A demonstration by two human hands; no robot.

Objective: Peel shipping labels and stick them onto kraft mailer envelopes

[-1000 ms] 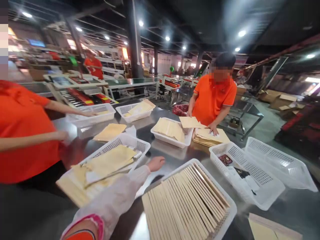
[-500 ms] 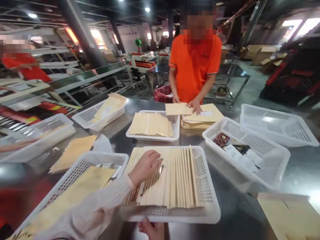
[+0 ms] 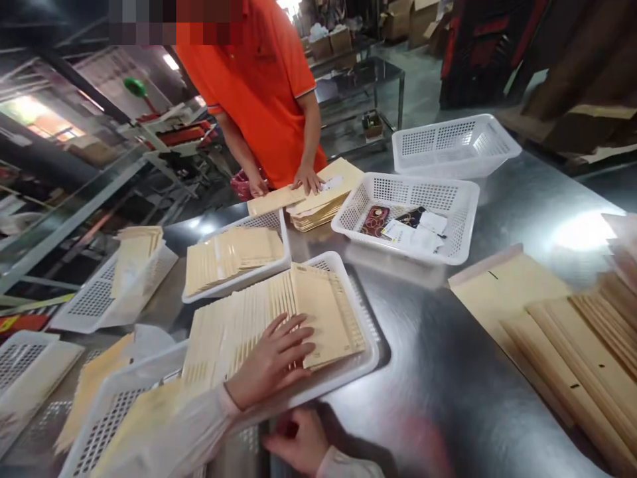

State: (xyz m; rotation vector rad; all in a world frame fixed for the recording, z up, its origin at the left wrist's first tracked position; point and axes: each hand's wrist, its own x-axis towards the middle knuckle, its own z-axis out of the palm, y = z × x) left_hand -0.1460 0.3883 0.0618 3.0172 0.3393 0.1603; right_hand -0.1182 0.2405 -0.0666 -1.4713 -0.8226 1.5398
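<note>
A row of padded kraft envelopes (image 3: 233,325) stands packed in a white perforated basket (image 3: 371,332) in front of me. At its right end several envelopes lean over, the outermost envelope (image 3: 326,312) showing its broad face. My left hand (image 3: 271,362) lies across the envelopes near the basket's front side, its fingers spread and touching them. Just below the basket's front rim, my right hand (image 3: 301,441) is curled closed near the steel tabletop. Whatever it may hold is hidden.
A person in an orange shirt (image 3: 269,86) handles envelopes across the steel table (image 3: 408,372). Another basket of envelopes (image 3: 233,255) stands behind mine. To its right, a basket (image 3: 452,232) holds phone cases and small packets. More envelopes (image 3: 587,358) lie at right.
The view has swung right, bringing the envelope stack at right into sight. The right-end envelopes now lean over to the right. My left hand's fingers have spread; my right hand shows more fully.
</note>
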